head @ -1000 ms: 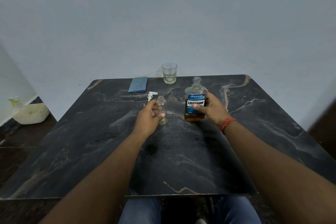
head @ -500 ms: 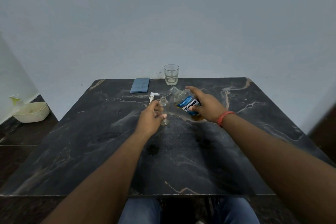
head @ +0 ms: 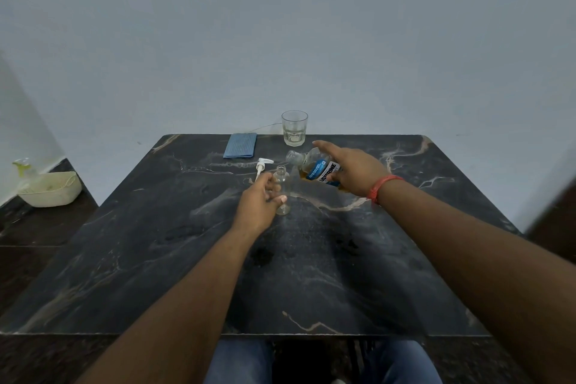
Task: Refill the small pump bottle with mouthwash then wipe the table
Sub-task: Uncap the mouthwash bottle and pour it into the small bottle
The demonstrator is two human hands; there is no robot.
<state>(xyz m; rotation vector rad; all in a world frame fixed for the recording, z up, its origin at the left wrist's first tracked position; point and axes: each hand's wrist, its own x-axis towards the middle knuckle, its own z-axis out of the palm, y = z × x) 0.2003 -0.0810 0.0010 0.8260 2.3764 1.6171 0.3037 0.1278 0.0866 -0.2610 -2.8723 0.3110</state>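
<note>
Lifted off the surface [head: 311,259] and tipped further within the last second, the Listerine bottle [head: 318,169] gripped by the right hand [head: 352,171] now aims its open neck just above the small pump bottle [head: 283,188] steadied upright by the left hand's [head: 260,206] curled fingers, so pouring looks imminent.

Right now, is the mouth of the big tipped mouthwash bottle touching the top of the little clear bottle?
Apart. The head view shows dark tabletop between the tilted mouthwash bottle's open mouth and the small clear bottle's neck.
</note>
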